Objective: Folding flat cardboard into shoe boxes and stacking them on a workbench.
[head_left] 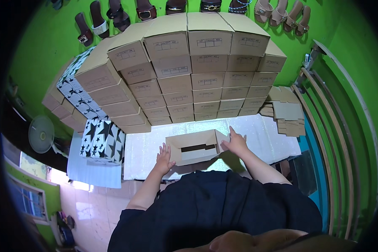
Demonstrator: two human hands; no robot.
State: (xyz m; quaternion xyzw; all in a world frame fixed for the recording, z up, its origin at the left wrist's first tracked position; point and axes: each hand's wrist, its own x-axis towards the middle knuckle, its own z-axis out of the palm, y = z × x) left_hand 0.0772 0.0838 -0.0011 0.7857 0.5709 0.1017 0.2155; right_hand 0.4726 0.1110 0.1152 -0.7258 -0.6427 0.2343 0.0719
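An open box (194, 148) lies on the table (260, 138), stacked boxes (185, 80) behind it.

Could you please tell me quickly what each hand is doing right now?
Left hand: open, fingers spread, resting flat against the left end of the open brown cardboard box.
Right hand: open, pressed against the box's right end flap; nothing held.

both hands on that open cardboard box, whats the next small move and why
Probably fold the raised end flap inward: the left hand and right hand rest flat on opposite ends of the open cardboard box, its top unclosed on the white table.
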